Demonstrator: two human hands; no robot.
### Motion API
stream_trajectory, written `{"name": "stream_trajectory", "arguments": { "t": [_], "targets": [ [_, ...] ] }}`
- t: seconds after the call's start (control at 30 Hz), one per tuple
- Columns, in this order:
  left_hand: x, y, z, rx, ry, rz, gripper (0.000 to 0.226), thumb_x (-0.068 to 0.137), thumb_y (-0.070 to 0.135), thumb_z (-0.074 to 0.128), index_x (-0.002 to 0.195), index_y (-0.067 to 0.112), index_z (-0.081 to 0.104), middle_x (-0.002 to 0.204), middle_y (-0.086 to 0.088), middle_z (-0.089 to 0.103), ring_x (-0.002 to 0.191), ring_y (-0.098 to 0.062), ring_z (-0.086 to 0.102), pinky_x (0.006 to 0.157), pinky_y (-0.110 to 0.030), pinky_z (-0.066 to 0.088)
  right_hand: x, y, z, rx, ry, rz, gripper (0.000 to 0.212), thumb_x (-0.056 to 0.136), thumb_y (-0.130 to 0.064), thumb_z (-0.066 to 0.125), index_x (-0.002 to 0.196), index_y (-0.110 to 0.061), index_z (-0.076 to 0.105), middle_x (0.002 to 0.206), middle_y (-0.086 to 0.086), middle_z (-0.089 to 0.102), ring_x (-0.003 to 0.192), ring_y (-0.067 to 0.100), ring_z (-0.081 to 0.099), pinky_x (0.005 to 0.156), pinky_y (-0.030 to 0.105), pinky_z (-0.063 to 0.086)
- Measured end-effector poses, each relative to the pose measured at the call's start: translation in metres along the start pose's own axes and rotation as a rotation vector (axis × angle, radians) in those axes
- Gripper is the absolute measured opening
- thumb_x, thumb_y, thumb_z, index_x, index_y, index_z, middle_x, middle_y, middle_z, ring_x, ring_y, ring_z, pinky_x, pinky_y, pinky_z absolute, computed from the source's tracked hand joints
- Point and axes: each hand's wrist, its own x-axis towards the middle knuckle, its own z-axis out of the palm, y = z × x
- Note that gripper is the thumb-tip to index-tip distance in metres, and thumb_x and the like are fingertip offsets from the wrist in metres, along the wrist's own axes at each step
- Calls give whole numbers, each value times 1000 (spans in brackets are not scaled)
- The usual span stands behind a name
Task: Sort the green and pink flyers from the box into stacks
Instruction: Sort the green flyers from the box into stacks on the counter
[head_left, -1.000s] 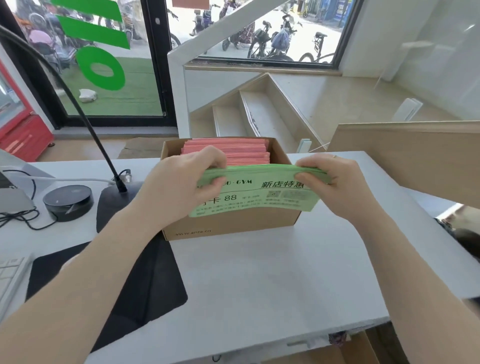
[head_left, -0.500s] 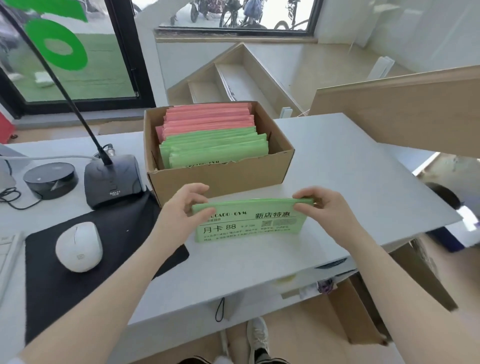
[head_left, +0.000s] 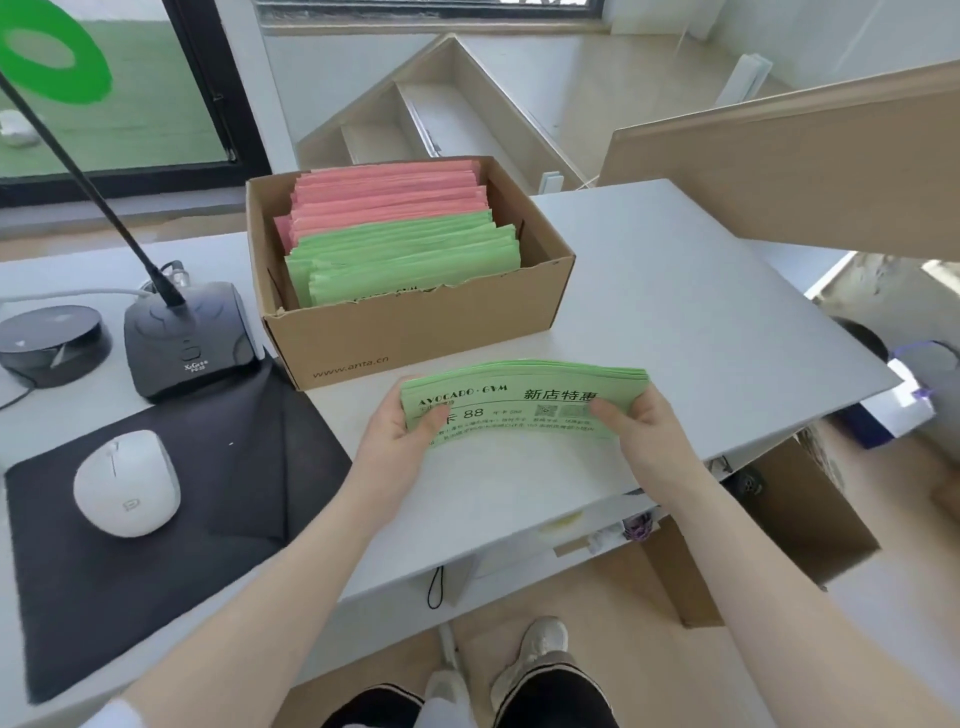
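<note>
1. Centre of the frame: a bundle of green paper flyers with black print (head_left: 524, 402), bowed upward, gripped at its ends by the left hand (head_left: 397, 431) and the right hand (head_left: 641, 434), thumbs on the printed face.
2. Just above: an open brown cardboard box (head_left: 415, 332) holding upright green flyers (head_left: 405, 265) in front of pink flyers (head_left: 387, 200).
3. Lower left: a white computer mouse (head_left: 126, 482) on a black mat (head_left: 156, 545).
4. Left of the box: a black gooseneck microphone base (head_left: 189, 338).
</note>
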Motion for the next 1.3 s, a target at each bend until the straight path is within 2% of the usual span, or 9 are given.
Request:
{"name": "stream_trajectory", "arguments": {
  "t": [0.23,0.4,0.5,0.6,0.7,0.83,0.97,1.07,1.3],
  "targets": [
    [20,19,43,111,-87,98,26,92,2,51,97,27,55,86,18,67,81,9,60,73,-7,44,14,-14,-43,-13,104,-47,27,91,1,51,110,-17,55,108,-4,66,97,7,64,80,19,53],
    [52,19,100,172,-134,118,26,92,5,53,96,31,55,90,11,68,88,-6,62,84,-25,47,41,-20,-100,-144,265,-11,26,84,1,62,103,-12,52,96,-5,63,88,13,60,72,18,50],
    [81,26,143,235,-145,161,24,91,6,53,95,30,54,86,10,66,82,-9,60,76,-19,47,62,-23,-144,-459,347,-49,47,80,-10,70,118,-22,45,117,-8,50,110,12,47,95,26,40],
    [122,42,187,379,-160,211,20,91,7,53,103,23,55,87,3,65,81,-15,59,65,-11,42,93,-45,-181,-826,190,-301,59,80,-18,71,132,-25,46,132,-13,34,124,3,26,106,21,18],
    [162,62,225,508,-231,238,18,91,8,51,102,21,55,86,4,61,76,-10,56,57,-9,39,132,-70,-195,-824,-135,-342,40,85,-15,64,124,-22,56,124,-12,49,114,-3,39,91,-2,23],
    [200,74,262,583,-247,231,17,87,12,57,93,28,58,81,6,62,74,-9,56,53,-10,39,190,-75,-205,-799,-281,-321,17,88,-15,58,96,-30,58,87,-15,61,76,1,54,69,14,40],
    [240,68,276,235,43,37,8,82,16,68,85,18,61,77,2,70,64,-6,63,57,-13,47,242,-61,-220,-434,-216,-170,6,88,-12,56,90,-14,60,87,7,68,77,21,64,70,37,51],
    [264,50,278,-188,13,-239,20,89,16,60,106,7,56,91,-6,72,79,-18,69,71,-27,54,276,-47,-221,15,-48,30,15,92,-3,51,102,-9,60,95,3,69,81,16,67,71,33,55],
    [299,13,277,310,97,-413,18,86,10,62,102,16,58,97,-8,68,74,-17,62,61,-25,44,351,-6,-226,430,177,415,13,93,0,49,99,-10,55,93,8,64,78,21,62,74,38,54]
  ]
}}
